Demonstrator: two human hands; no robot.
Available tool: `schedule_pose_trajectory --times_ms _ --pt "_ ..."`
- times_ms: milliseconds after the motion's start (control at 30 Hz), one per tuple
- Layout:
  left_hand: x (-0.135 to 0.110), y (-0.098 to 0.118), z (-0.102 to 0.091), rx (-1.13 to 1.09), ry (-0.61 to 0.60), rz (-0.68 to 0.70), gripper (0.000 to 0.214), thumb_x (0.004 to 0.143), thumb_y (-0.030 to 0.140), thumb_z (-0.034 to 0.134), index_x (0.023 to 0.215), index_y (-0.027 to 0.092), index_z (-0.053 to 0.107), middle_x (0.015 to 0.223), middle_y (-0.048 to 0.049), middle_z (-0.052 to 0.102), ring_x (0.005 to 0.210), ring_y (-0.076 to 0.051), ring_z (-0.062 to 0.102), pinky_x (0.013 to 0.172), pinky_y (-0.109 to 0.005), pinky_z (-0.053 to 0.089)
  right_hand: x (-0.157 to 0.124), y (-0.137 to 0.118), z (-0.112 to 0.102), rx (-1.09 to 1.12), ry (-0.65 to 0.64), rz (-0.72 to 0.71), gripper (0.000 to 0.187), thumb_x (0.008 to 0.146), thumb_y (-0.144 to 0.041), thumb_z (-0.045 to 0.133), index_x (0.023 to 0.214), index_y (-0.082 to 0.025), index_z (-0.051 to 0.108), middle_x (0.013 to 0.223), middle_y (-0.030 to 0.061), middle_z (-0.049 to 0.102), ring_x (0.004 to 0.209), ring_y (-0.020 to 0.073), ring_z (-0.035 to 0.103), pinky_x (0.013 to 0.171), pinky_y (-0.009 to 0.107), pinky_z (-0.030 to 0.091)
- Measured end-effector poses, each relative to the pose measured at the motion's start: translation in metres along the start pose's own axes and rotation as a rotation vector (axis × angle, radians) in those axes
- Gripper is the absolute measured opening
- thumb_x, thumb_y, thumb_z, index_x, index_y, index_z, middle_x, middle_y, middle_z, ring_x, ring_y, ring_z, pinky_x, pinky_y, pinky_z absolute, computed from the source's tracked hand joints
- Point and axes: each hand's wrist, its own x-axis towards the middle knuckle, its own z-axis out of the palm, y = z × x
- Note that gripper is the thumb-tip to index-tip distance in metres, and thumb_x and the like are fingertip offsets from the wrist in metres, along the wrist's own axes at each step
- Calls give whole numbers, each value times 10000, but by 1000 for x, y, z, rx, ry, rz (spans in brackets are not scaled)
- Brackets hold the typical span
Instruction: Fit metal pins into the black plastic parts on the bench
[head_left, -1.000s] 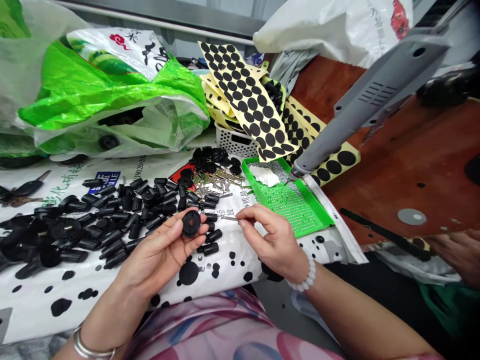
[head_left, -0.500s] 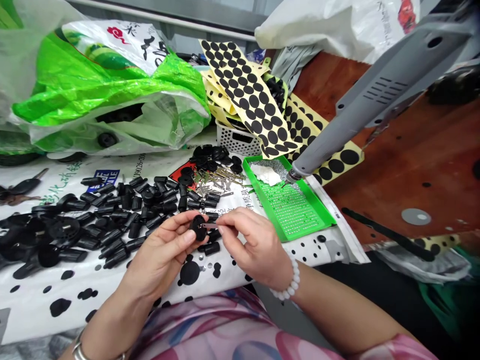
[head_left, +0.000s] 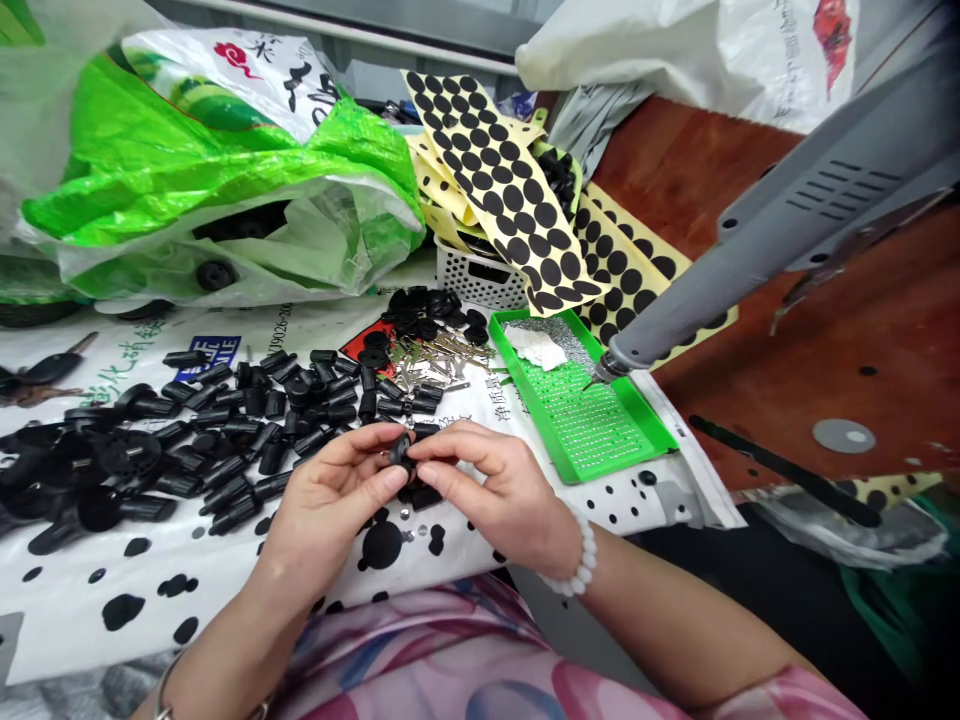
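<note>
In come the right fingertips, closer to the left than half a second ago, and the thin metal strip drops out of sight! The round black plastic disc (head_left: pixel 401 450) sits between both hands, nearly edge-on, its broad face turned rightward. The left hand (head_left: pixel 334 495) pinches its rim; the right hand (head_left: pixel 495 485), thumb and forefinger together, meets it from the right. Whether they grip the strip, I can't tell. Both hands are equally near, short black plastic cylinders (head_left: pixel 275 403) lying beyond.
</note>
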Motion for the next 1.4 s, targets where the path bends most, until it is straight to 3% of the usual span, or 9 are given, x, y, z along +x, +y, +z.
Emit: schedule_pose_trajectory --times_ms 167,300,567,700,933,1067,1267,1400 --pt "0 0 1 1 -11 -12 305 684 205 770 973 246 682 772 33 704 720 -57 642 695 -94 504 4 7 -2 525 -32 405 154 722 -222 692 866 -166 684 718 -5 658 619 89 601 634 243 521" --pt "-1 1 4 21 -15 -2 301 679 199 770 966 228 681 780 22 702 724 -67 635 678 -102 502 6 7 -1 624 -28 489 131 650 -215 741 746 -159 671 655 -30 636 574 67 577 615 215 506" --pt "-2 2 8 124 15 -7 307 646 218 780 935 182 682 837 -27 716 763 -132 658 723 -210 543 3 7 -1 310 3 290 13 713 -168 651 719 -157 656 702 3 669 662 108 605 663 248 498" --pt "-2 5 12 174 34 -6 304 633 244 785 912 174 683 828 -37 721 738 -148 667 710 -235 553 3 10 0 188 15 195 41 746 -137 612 715 -149 635 686 3 654 653 109 601 651 242 494" --pt "-3 11 4 244 -94 -110 285 710 333 725 957 195 698 747 -33 718 632 -139 655 625 -225 545 0 1 -7 -44 -42 -29 88 799 -96 575 741 -135 629 730 37 641 707 130 592 688 264 484" --pt "-7 14 -5 436 -201 -37 362 767 308 664 1119 226 658 854 -50 737 763 -179 684 703 -246 546 1 -2 -11 -84 -43 -33 81 790 -73 590 746 -129 630 724 30 636 695 120 589 668 241 475" --pt "-6 10 -9 749 -114 239 318 771 212 612 1075 256 693 822 -15 744 652 -159 669 636 -225 535 3 -3 -10 -154 -61 -94 43 827 -155 593 834 -138 632 768 37 627 714 131 582 691 266 498" --pt "-5 10 -8 655 -95 176 302 760 210 613 1045 247 708 829 -13 748 689 -184 685 642 -241 547 4 -1 -11 -272 -169 -252 469 795 -351 664 1168 -98 536 1078 148 575 975 210 562 841 357 505"
